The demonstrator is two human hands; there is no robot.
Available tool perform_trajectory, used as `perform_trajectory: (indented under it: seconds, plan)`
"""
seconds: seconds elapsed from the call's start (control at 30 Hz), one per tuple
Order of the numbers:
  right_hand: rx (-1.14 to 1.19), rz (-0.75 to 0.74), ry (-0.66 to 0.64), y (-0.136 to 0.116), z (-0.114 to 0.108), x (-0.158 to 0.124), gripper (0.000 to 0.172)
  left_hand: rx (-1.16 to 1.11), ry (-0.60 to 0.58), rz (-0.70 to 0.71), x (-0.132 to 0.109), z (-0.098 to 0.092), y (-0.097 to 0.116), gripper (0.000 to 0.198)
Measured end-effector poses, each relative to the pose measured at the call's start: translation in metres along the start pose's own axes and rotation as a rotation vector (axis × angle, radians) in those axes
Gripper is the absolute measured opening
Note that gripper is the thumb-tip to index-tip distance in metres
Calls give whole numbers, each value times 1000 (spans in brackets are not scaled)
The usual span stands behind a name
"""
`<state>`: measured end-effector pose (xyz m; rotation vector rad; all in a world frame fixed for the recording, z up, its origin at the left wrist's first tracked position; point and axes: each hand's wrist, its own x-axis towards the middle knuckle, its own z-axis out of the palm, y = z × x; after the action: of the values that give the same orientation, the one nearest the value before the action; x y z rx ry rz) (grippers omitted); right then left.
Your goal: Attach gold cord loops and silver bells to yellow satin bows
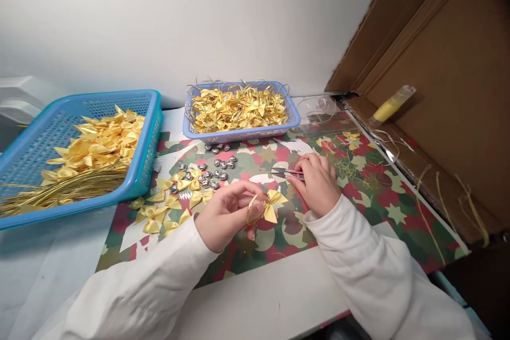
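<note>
This place is looking like a small craft workshop, at a bench for hand assembly. A blue basket is holding yellow bows and a bundle of gold ties in bulk, while a second basket is brimming with bows and gold loops. Silver beads are lying in clusters on a star-patterned sheet, yellow scraps are littering its right side, and cardboard is walling off the bench's right edge.

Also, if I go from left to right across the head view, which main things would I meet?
Large blue basket, left hand, gold bow held in it, right hand, yellow-and-clear tube by the cardboard.
</note>
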<state>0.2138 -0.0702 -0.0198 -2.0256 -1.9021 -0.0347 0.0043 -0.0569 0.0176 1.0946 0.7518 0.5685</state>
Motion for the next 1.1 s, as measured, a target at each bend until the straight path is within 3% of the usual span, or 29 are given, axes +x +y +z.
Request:
perform_trajectory:
  seconds: [0.13,0.23,0.3,0.4,0.57,0.83,1.1]
  plan:
    - [110,65,15,0,1,2,14,-30,5,-2,-2,0,0,35]
    - [459,81,30,-2,-4,1,12,-24,39,62,-4,1,0,31]
    - [686,50,7,-7,-12,-3,13,18,79,135,-5,2,0,21]
    - [808,-54,35,-15,-28,-12,15,105,119,244,-5,2,-2,3]
    - [714,-180,71,-23,-41,-23,11,297,187,374,-5,0,-4,15]
    - [564,-216,107,-28,-41,-23,10,633,289,570,-7,1,1,19]
    - [592,-211,130,-34,-38,-25,9,673,306,569,-8,3,0,20]
